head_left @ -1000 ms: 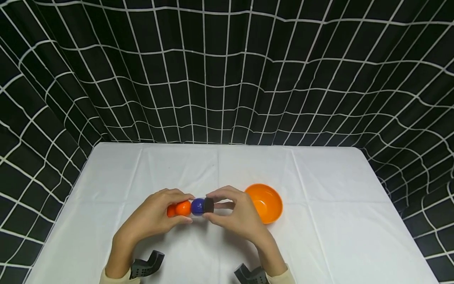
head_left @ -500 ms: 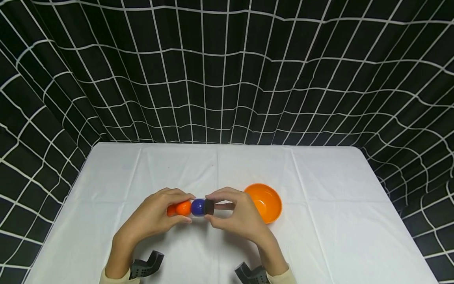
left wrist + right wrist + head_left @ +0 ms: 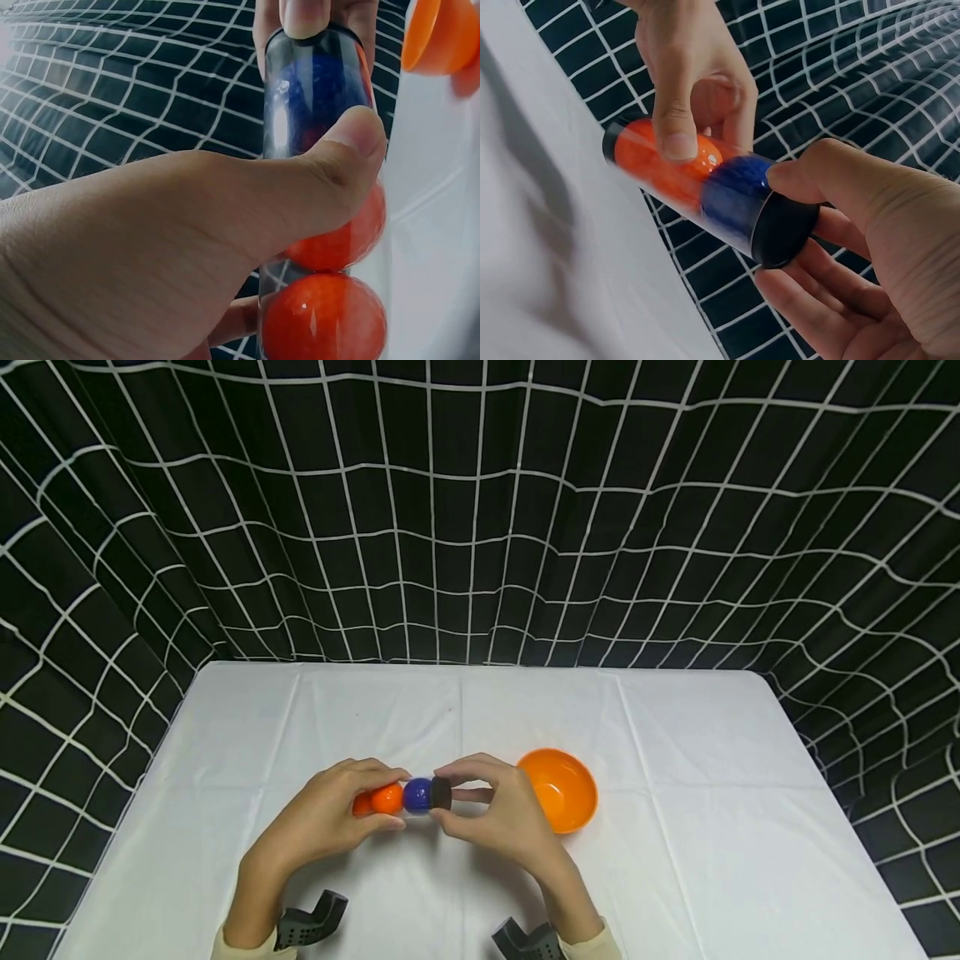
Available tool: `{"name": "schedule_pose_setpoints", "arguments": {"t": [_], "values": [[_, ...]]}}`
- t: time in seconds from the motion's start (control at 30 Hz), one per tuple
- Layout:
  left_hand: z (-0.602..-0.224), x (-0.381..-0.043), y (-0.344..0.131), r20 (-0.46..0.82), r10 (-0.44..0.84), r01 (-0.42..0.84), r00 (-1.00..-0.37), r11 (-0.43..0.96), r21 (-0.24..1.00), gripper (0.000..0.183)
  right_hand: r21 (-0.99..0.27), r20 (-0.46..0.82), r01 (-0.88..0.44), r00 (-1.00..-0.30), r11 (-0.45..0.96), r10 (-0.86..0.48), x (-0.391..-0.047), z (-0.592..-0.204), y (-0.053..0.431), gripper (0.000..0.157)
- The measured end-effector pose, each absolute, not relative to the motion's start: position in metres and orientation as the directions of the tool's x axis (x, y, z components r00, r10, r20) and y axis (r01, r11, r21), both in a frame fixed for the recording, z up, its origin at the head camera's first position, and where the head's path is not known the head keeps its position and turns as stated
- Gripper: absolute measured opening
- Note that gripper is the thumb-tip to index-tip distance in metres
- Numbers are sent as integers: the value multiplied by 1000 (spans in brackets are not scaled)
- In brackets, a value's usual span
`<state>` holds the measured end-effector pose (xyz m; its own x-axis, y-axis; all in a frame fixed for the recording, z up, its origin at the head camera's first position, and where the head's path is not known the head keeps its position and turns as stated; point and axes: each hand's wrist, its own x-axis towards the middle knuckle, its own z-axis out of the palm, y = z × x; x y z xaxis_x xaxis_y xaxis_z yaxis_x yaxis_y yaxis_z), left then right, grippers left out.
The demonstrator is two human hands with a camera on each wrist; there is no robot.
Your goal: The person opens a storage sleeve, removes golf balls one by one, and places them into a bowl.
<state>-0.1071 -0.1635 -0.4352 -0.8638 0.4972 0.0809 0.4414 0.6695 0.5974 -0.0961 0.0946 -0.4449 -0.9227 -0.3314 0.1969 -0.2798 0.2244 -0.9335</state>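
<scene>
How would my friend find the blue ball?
Above the white table, the left hand and right hand hold a clear tube. Inside, the blue ball sits beside the black cap at the right hand's end. The other balls there are orange.

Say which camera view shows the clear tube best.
The right wrist view: the clear tube shows end to end, both black caps included. The left wrist view is closer, but the left grip crosses the tube and the frame cuts it off. The head view shows it small, partly covered by that grip.
</scene>
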Motion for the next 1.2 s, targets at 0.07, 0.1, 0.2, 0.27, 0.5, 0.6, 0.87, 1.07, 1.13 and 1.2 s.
{"name": "schedule_pose_setpoints", "arguments": {"t": [0.07,0.1,0.2,0.27,0.5,0.6,0.87,1.07,1.13,1.2], "values": [[-434,-107,-164,82,500,444,-862,668,597,50,-934,192,-273,-927,229,-323,-96,-445,94,40],[-433,-107,-164,82,499,444,-863,670,595,49,-933,192,-272,-930,236,-315,-95,-445,94,40],[-431,-107,-164,86,498,446,-863,672,591,49,-934,189,-268,-932,236,-310,-95,-443,95,39],[-430,-107,-166,92,492,445,-866,674,590,48,-937,195,-273,-927,218,-321,-95,-442,96,39],[-428,-109,-171,91,470,421,-878,669,613,51,-955,214,-265,-926,131,-311,-97,-442,93,42],[-428,-111,-177,100,454,412,-885,665,623,51,-953,223,-265,-942,146,-253,-97,-445,90,41],[-428,-112,-194,126,374,356,-919,648,674,52,-901,173,-233,-967,365,-189,-104,-479,68,36],[-429,-112,-195,136,366,353,-921,631,691,55,-766,215,-296,-955,571,-206,-103,-510,57,36],[-428,-111,-195,125,359,341,-925,637,691,55,-729,224,-305,-952,613,-207,-103,-515,57,36],[-428,-110,-196,109,353,327,-929,646,690,54,-696,238,-316,-949,645,-209,-103,-517,59,37]]}}
